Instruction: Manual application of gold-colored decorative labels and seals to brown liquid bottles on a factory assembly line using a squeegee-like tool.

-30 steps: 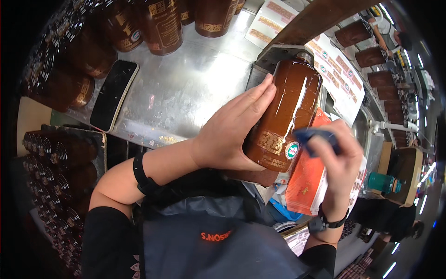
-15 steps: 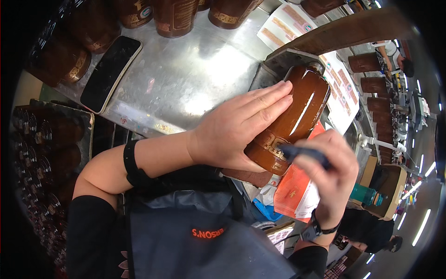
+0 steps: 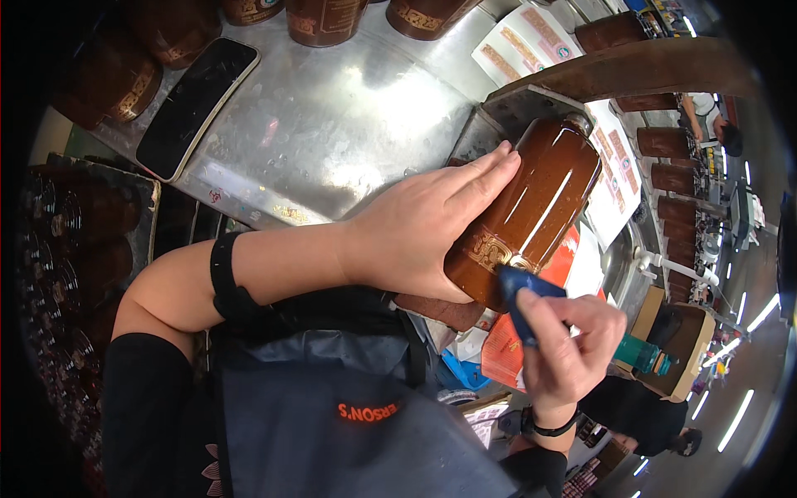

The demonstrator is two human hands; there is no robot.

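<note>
A glossy brown jar (image 3: 552, 183) with a gold ornamental band lies tilted before me, its narrower neck pointing away to the upper right. My left hand (image 3: 415, 232) holds its left side, fingers stretched along the body and thumb near the base. Pinched in my right hand (image 3: 573, 344) is a flat blue scraper (image 3: 525, 300), its edge against the jar beside the gold band. The jar's underside and the ends of some right fingers are hidden.
A black phone (image 3: 198, 106) lies on the metal worktop (image 3: 332, 133). Several brown jars (image 3: 328, 21) stand along its far side. Printed decal sheets (image 3: 614, 162) lie beyond the held jar, under a curved brown bar (image 3: 631, 66). A green bottle (image 3: 641, 353) and a cardboard box (image 3: 693, 349) are at right.
My right hand has moved slightly down and now shows the scraper clearly, where it was blurred. The jar has turned a little, bringing the gold band's pattern into fuller view.
</note>
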